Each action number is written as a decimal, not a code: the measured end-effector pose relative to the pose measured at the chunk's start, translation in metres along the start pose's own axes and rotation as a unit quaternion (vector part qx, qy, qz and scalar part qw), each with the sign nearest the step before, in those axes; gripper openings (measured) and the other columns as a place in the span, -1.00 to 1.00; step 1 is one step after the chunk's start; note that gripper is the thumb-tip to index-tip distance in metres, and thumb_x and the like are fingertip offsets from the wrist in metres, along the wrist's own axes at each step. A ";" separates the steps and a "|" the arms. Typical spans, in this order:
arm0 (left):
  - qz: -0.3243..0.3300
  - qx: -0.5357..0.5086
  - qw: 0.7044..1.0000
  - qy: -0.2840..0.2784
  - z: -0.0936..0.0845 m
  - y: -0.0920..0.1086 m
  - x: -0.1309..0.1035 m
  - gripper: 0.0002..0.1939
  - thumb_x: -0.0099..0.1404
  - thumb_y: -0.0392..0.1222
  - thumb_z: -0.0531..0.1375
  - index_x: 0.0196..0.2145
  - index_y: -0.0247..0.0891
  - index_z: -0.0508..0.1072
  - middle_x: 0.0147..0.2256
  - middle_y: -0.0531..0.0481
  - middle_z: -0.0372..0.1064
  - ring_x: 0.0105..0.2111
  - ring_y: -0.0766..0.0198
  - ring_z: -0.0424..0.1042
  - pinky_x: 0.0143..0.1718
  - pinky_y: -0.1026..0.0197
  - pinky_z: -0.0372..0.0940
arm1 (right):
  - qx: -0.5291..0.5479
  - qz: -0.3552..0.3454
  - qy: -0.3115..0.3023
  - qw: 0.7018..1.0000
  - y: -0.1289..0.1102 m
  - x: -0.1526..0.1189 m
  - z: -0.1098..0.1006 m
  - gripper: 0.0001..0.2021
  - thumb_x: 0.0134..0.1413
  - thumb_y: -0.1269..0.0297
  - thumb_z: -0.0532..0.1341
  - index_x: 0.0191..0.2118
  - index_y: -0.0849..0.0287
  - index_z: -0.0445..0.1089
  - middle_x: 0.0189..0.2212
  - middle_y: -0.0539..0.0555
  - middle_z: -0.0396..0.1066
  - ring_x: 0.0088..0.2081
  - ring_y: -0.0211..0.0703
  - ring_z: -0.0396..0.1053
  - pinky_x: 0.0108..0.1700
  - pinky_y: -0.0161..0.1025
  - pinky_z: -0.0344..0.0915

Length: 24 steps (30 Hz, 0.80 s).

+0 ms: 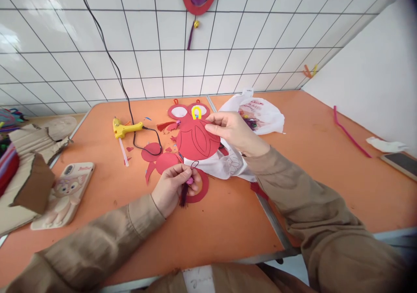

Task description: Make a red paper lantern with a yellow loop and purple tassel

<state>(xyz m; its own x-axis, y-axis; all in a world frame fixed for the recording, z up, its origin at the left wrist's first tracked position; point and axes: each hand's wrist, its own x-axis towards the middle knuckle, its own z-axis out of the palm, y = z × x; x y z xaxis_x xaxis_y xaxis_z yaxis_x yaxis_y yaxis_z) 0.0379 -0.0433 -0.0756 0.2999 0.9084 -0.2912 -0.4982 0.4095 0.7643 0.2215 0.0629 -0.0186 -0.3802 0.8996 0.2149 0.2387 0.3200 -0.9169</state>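
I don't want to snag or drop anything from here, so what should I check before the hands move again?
1. Right hand gripping the red disc: ok, at its upper edge.
2. Left hand holding the tassel: ok, by its pink bead.
3. Tassel loop free of the disc: cannot tell.
4. Hands away from the glue gun: ok, it lies off to the left.
5. Glue gun cool: cannot tell.
6. Bare table under the left hand: not ok, a red ring lies there.
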 end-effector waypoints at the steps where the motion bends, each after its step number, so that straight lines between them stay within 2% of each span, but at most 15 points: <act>1: 0.002 0.000 1.000 0.000 0.000 0.000 0.001 -0.65 -0.01 -0.05 0.46 -0.49 -0.36 0.45 -0.51 -0.03 0.42 -0.59 0.38 0.36 -0.56 0.33 0.24 | 0.002 -0.001 0.005 1.000 -0.001 -0.001 0.001 -0.85 0.03 0.17 0.24 -0.40 0.13 0.36 -0.42 0.04 0.42 -0.34 -0.13 0.40 -0.24 -0.15 0.36; 4: 0.011 0.011 1.000 0.001 0.000 -0.001 0.002 -0.63 -0.05 -0.05 0.49 -0.52 -0.37 0.47 -0.49 -0.04 0.45 -0.58 0.38 0.38 -0.54 0.32 0.28 | 0.013 -0.009 0.026 1.000 -0.005 -0.004 0.005 -0.87 0.03 0.19 0.24 -0.35 0.13 0.38 -0.36 0.07 0.45 -0.31 -0.12 0.41 -0.20 -0.14 0.37; 9: 0.028 0.031 0.999 -0.005 0.001 0.000 0.003 -0.63 -0.10 -0.04 0.51 -0.51 -0.38 0.51 -0.45 -0.10 0.50 -0.55 0.35 0.42 -0.54 0.31 0.30 | 0.039 -0.016 0.058 0.997 -0.008 -0.007 0.012 -0.91 0.04 0.21 0.24 -0.39 0.07 0.36 -0.37 0.05 0.44 -0.32 -0.12 0.40 -0.21 -0.14 0.36; 14: 0.044 0.031 0.998 0.022 -0.003 0.001 0.008 -0.64 -0.07 -0.07 0.49 -0.43 -0.39 0.53 -0.45 -0.12 0.52 -0.55 0.34 0.42 -0.54 0.31 0.30 | 0.068 -0.006 0.039 0.997 -0.012 -0.010 0.015 -0.90 0.02 0.20 0.26 -0.40 0.07 0.37 -0.37 0.05 0.45 -0.32 -0.10 0.40 -0.22 -0.12 0.37; 19: 0.052 0.032 0.998 0.009 -0.004 0.002 0.009 -0.64 -0.06 -0.10 0.49 -0.38 -0.35 0.51 -0.46 -0.09 0.52 -0.56 0.32 0.43 -0.54 0.29 0.31 | 0.065 -0.005 0.027 0.997 -0.013 -0.012 0.017 -0.89 0.03 0.19 0.26 -0.41 0.07 0.37 -0.38 0.05 0.44 -0.31 -0.09 0.40 -0.23 -0.11 0.37; 24: 0.054 0.030 0.998 0.012 -0.003 0.004 0.009 -0.65 -0.07 -0.06 0.49 -0.52 -0.37 0.50 -0.49 -0.09 0.51 -0.57 0.33 0.43 -0.56 0.32 0.31 | 0.009 -0.022 0.032 0.999 -0.013 -0.012 0.019 -0.88 0.05 0.18 0.24 -0.42 0.07 0.35 -0.41 0.05 0.41 -0.33 -0.10 0.38 -0.27 -0.12 0.35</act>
<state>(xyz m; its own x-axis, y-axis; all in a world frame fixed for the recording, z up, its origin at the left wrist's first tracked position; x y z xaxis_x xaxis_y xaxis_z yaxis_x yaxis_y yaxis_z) 0.0363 -0.0334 -0.0763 0.2282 0.9487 -0.2188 -0.4764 0.3048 0.8247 0.2062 0.0427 -0.0157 -0.3323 0.9023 0.2747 0.2074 0.3540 -0.9120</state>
